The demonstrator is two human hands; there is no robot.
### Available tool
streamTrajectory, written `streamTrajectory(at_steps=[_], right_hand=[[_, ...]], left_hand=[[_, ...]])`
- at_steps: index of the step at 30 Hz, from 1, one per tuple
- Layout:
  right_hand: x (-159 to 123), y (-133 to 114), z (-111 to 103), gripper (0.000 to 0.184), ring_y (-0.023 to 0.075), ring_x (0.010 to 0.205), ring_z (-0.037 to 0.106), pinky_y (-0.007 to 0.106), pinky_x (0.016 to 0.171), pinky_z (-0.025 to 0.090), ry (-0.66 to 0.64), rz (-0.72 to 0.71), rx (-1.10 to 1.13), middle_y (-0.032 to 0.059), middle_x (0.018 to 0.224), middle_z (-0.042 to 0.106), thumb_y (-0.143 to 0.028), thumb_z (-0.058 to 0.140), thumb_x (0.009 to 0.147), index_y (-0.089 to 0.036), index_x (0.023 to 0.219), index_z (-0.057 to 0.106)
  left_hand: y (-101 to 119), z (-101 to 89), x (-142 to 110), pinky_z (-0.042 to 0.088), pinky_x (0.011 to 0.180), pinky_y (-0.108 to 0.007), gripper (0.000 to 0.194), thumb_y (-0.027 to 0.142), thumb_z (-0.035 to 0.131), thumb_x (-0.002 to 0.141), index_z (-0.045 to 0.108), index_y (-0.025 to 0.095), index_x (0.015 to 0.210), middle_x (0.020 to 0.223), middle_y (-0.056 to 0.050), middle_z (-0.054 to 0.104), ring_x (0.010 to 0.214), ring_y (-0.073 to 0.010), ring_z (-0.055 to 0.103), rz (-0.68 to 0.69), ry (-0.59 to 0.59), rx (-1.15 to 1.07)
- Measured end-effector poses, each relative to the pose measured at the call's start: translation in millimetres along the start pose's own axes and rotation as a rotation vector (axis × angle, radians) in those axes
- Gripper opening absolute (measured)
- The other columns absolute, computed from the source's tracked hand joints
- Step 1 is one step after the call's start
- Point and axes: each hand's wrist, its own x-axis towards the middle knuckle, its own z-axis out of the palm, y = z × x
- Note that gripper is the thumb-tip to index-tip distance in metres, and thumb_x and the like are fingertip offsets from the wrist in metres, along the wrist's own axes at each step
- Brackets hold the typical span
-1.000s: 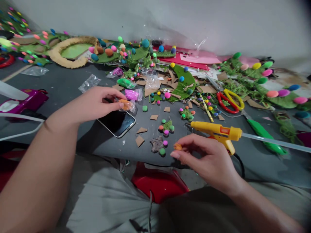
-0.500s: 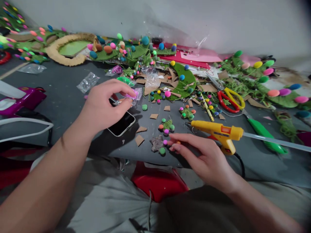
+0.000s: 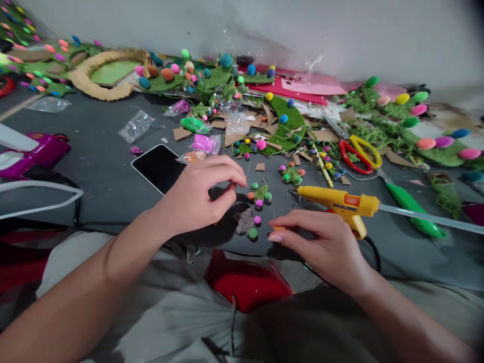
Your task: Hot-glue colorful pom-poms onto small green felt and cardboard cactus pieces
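A small orange piece of modelling clay (image 3: 279, 228) is pinched between the thumb and index finger of my right hand (image 3: 327, 244). Just left of those fingertips lies a grey rolled piece (image 3: 245, 222) with a pink and a green ball at its edge. Behind it rests a green piece (image 3: 260, 193) bearing small coloured balls. My left hand (image 3: 196, 199) hovers over the table beside them, fingers loosely curved and apart, with nothing visible in them. It partly covers a phone (image 3: 155, 166). Packets of orange clay (image 3: 194, 156) and purple clay (image 3: 204, 143) lie behind this hand.
A yellow glue gun (image 3: 336, 199) lies beyond my right hand. Scissors (image 3: 359, 154) and a green-handled tool (image 3: 414, 209) are further right. Cardboard scraps (image 3: 260, 167) and ball-decorated green pieces (image 3: 289, 121) spread toward the wall. A purple device (image 3: 41, 156) stands at left.
My left hand has left the clay packets and moved right and nearer, uncovering much of the phone. My right hand has shifted slightly right from the grey piece, still pinching the orange clay.
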Motion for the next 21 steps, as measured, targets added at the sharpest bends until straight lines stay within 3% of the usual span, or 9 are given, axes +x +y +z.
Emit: streamTrajectory(at_steps=[3, 6, 8, 11, 13, 17, 19, 21], right_hand=[[1, 1, 1, 0.004, 0.0175, 0.075, 0.075, 0.029, 0.07, 0.063, 0.037, -0.019, -0.012, -0.0003, 0.086, 0.079, -0.027, 0.078, 0.088, -0.028, 0.09, 0.075], [0, 5, 1, 0.018, 0.0193, 0.097, 0.077, 0.032, 0.09, 0.063, 0.022, 0.023, 0.01, 0.0008, 0.108, 0.081, -0.02, 0.065, 0.097, -0.03, 0.109, 0.074], [-1, 7, 0, 0.022, 0.018, 0.089, 0.079, 0.03, 0.082, 0.065, 0.0, 0.065, 0.034, -0.0001, 0.103, 0.082, -0.022, 0.059, 0.101, -0.032, 0.115, 0.073], [-2, 7, -1, 0.005, 0.0154, 0.067, 0.075, 0.026, 0.063, 0.062, -0.004, 0.044, 0.007, -0.0026, 0.081, 0.08, -0.03, 0.069, 0.095, -0.031, 0.095, 0.074], [-2, 5, -1, 0.003, 0.0165, 0.071, 0.075, 0.027, 0.066, 0.063, 0.021, 0.007, -0.044, -0.0016, 0.084, 0.08, -0.03, 0.076, 0.09, -0.03, 0.089, 0.073], [-3, 4, 2, 0.02, 0.0186, 0.098, 0.077, 0.031, 0.091, 0.063, -0.005, 0.043, -0.026, 0.002, 0.111, 0.08, -0.022, 0.06, 0.1, -0.029, 0.115, 0.07], [-4, 4, 2, 0.023, 0.0169, 0.093, 0.078, 0.029, 0.086, 0.064, -0.025, 0.059, 0.001, 0.0014, 0.108, 0.081, -0.022, 0.055, 0.102, -0.028, 0.12, 0.07], [-4, 4, 1, 0.012, 0.0162, 0.076, 0.077, 0.028, 0.072, 0.063, -0.017, 0.032, -0.01, 0.0, 0.091, 0.081, -0.028, 0.064, 0.099, -0.028, 0.105, 0.074]], left_hand=[[0, 0.3, 1, 0.054, 0.089, -0.03, 0.021, 0.002, 0.061, 0.083, 0.071, 0.019, 0.09, 0.099, -0.002, 0.075, 0.094, -0.0154, 0.071, 0.004, 0.005, 0.0], [-1, -0.3, 1, 0.055, 0.088, -0.03, 0.02, 0.003, 0.06, 0.083, 0.07, 0.019, 0.088, 0.098, -0.002, 0.075, 0.093, -0.0155, 0.071, 0.01, 0.009, 0.002], [-2, -1.2, 1, 0.055, 0.089, -0.031, 0.02, 0.004, 0.059, 0.084, 0.071, 0.02, 0.088, 0.099, -0.002, 0.075, 0.094, -0.016, 0.071, 0.008, 0.02, 0.014], [-4, -3.6, 0, 0.056, 0.086, -0.031, 0.02, 0.005, 0.058, 0.085, 0.071, 0.02, 0.087, 0.098, -0.002, 0.075, 0.092, -0.0163, 0.071, 0.006, 0.055, 0.042], [-6, -5.8, 0, 0.057, 0.085, -0.032, 0.019, 0.005, 0.058, 0.085, 0.071, 0.02, 0.087, 0.096, -0.002, 0.075, 0.09, -0.0163, 0.071, 0.017, 0.067, 0.055], [-10, -12.4, 1, 0.058, 0.086, -0.035, 0.02, 0.007, 0.059, 0.085, 0.072, 0.022, 0.088, 0.097, -0.002, 0.075, 0.091, -0.0178, 0.071, 0.025, 0.091, 0.081], [-14, -16.5, 1, 0.059, 0.084, -0.036, 0.021, 0.007, 0.06, 0.083, 0.072, 0.023, 0.09, 0.097, -0.002, 0.075, 0.09, -0.0182, 0.071, 0.038, 0.116, 0.093], [-19, -20.2, 2, 0.059, 0.083, -0.037, 0.023, 0.006, 0.062, 0.082, 0.073, 0.024, 0.09, 0.096, -0.002, 0.075, 0.09, -0.0187, 0.071, 0.045, 0.137, 0.109]])
